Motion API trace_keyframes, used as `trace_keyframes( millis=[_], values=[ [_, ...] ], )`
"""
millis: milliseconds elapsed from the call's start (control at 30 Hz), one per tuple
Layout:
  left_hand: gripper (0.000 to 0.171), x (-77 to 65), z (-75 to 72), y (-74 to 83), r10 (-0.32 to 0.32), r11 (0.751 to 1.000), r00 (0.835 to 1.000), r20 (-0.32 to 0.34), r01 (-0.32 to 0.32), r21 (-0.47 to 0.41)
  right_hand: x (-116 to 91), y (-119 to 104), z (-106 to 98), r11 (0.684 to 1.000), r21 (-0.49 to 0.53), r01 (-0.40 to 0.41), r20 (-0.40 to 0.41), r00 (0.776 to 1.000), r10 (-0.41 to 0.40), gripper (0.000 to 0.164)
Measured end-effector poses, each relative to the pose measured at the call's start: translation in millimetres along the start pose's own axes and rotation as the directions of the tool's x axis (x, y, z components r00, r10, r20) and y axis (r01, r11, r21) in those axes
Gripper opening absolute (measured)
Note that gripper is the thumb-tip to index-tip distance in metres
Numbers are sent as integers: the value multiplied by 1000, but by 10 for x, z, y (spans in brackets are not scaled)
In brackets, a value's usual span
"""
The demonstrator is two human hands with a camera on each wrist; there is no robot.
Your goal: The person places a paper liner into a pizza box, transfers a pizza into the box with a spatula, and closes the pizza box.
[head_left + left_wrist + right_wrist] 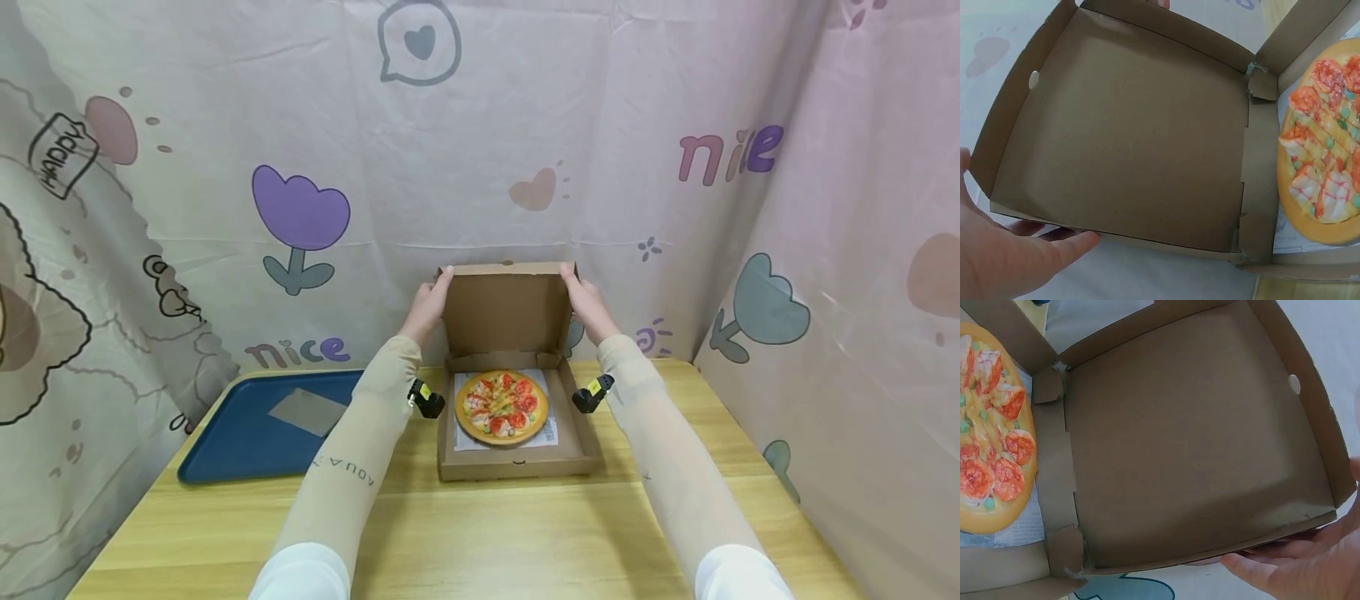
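A brown cardboard pizza box (517, 471) stands open on the table, its lid (507, 312) raised upright at the back. Inside the base a round pizza (502, 407) with red and white toppings lies on a printed paper sheet (550, 433). My left hand (429, 304) grips the lid's upper left corner, thumb at the edge. At the upper right corner, my right hand (588, 307) holds the lid the same way. In the left wrist view the left hand's fingers (1075, 249) reach behind the lid's side wall. The right wrist view shows the right hand (1297, 569) along the opposite side wall.
Left of the box, a dark blue tray (225, 442) lies on the wooden table (487, 533), partly covered by the left forearm. A flat grey sheet (307, 411) rests on it. A patterned curtain (465, 167) hangs close behind the lid and along both sides.
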State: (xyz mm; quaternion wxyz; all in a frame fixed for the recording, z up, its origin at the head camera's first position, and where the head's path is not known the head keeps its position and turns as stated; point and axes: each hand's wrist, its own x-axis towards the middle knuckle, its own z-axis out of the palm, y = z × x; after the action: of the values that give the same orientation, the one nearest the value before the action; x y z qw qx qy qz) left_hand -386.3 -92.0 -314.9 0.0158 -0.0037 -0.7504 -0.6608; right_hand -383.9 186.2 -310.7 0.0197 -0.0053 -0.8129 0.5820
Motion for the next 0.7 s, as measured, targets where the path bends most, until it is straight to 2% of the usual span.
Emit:
trace_keyframes(
  millis=[133,467,700],
  values=[
    [83,-8,17,-12,3,1000,1000,-27,-3,7,-20,22,0,1000,11,-3,5,1000,3,95],
    [63,-35,37,-46,111,994,992,-57,-111,9,-55,87,31,998,66,5,-11,1000,-5,97],
    [60,-69,31,-54,135,991,988,-72,-136,-8,-118,84,47,995,95,38,-26,999,-36,104]
  ],
)
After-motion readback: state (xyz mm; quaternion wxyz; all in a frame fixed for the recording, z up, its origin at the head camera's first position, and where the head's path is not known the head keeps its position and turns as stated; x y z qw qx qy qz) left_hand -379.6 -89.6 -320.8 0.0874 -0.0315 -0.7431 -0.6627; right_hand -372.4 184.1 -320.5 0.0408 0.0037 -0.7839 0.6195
